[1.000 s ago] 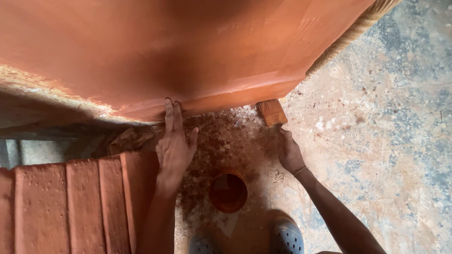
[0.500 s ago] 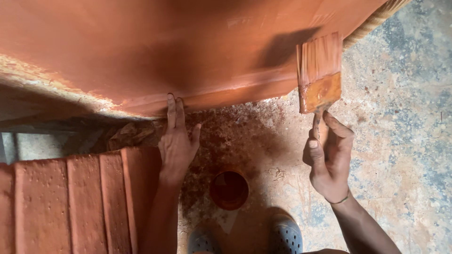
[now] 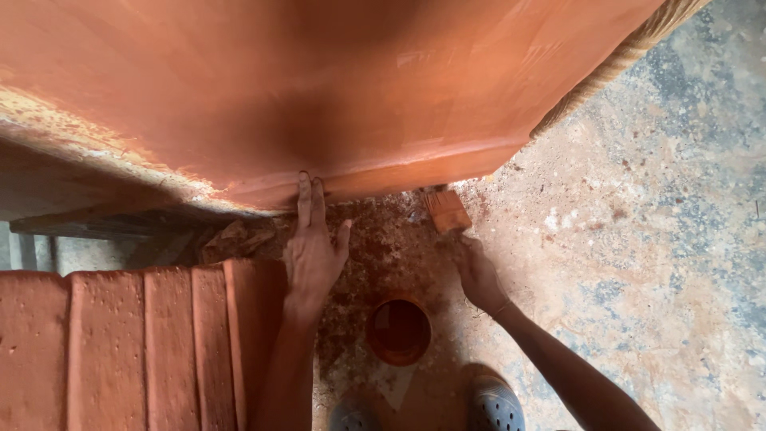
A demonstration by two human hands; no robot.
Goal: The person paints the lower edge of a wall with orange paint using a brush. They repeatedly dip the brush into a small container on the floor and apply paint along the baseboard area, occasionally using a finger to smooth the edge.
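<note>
A large wooden panel (image 3: 335,88) coated in wet reddish-brown finish fills the top of the view. My left hand (image 3: 313,247) rests flat with two fingertips pressed against the panel's lower edge. My right hand (image 3: 477,274) grips the handle of a flat paintbrush (image 3: 445,209), whose stained bristle end sits at the panel's bottom edge, to the right of my left hand. A small round pot (image 3: 398,330) of red-brown stain stands on the floor between my forearms.
Several stained boards (image 3: 136,343) lie side by side at lower left. The concrete floor (image 3: 654,263) is grey and blotched with stain near the panel. My grey shoes (image 3: 495,405) show at the bottom. A woven rope-like edge (image 3: 614,64) runs along the panel's right side.
My right hand has brought the brush down from up against the panel's face to its bottom edge near the floor. My left hand has stayed on the edge.
</note>
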